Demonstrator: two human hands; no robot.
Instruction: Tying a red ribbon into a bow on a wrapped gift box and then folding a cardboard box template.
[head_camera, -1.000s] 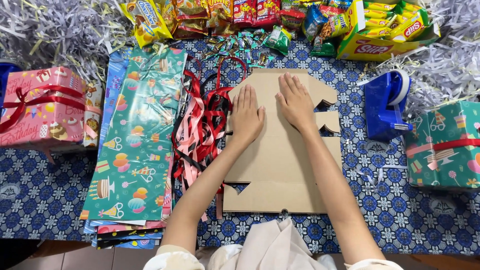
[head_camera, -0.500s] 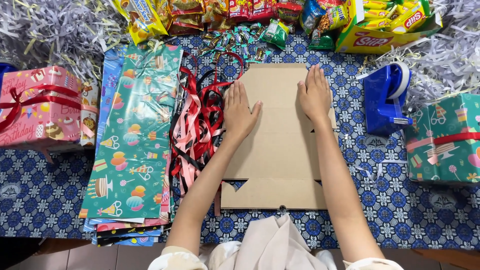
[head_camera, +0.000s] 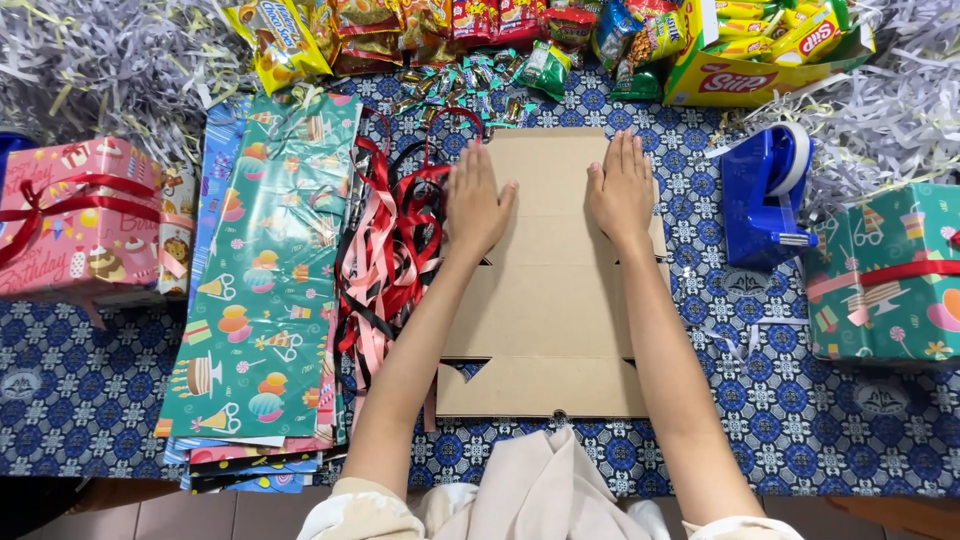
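Hands, left and right, press flat, fingers spread, on brown cardboard.

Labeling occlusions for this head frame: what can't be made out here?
- Cardboard sheet: head view, both forearms and flat hands, left hand and right hand, cover strips of it; its underside is hidden.
- Snack packets: cut off by the top edge.
- Green gift box: cut off by the right edge.
- Wrapping paper stack: lower sheets hidden by the top green sheet.
- Tape dispenser: tape end too small to tell.
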